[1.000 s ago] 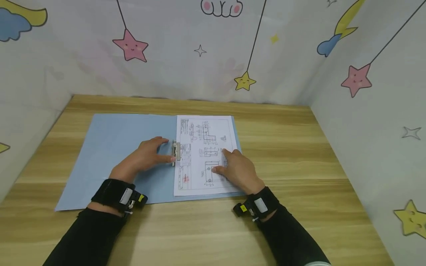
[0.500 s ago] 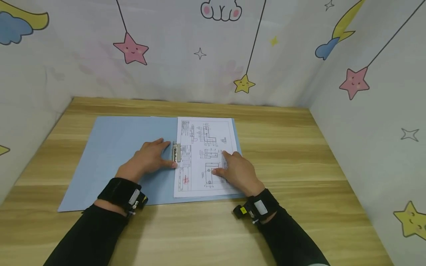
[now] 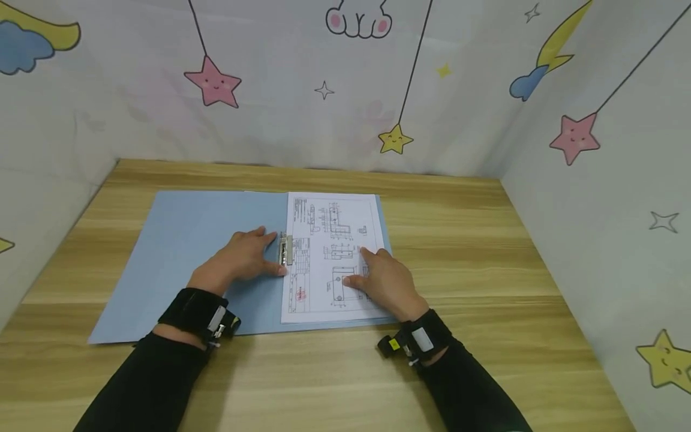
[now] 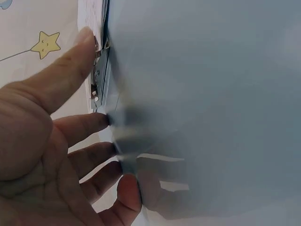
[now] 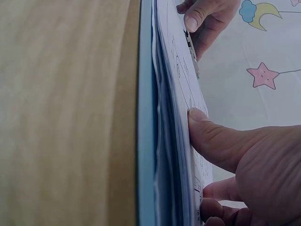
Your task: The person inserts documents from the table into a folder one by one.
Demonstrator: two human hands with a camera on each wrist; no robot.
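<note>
A blue folder (image 3: 194,240) lies open on the table. On its right side sits a stack of papers (image 3: 315,285), the top sheet printed with technical drawings. A metal clip (image 3: 286,249) holds the stack along its left edge. My left hand (image 3: 237,258) is beside the clip, thumb tip at the clip's near end and the paper edge. In the left wrist view the other fingertips (image 4: 104,120) of that hand touch the blue cover. My right hand (image 3: 390,282) rests on the papers' right part, its thumb flat on the top sheet; neither hand grips anything.
The wood-grain table (image 3: 459,258) extends around the folder. White cloth walls (image 3: 302,126) with printed stars and moons border it at the back and sides. Each wrist carries a black strap (image 3: 194,315) with a small camera.
The left hand has moved slightly right and its thumb has slid nearer to me, from beside the clip to its near end. The right hand stays in place on the papers.
</note>
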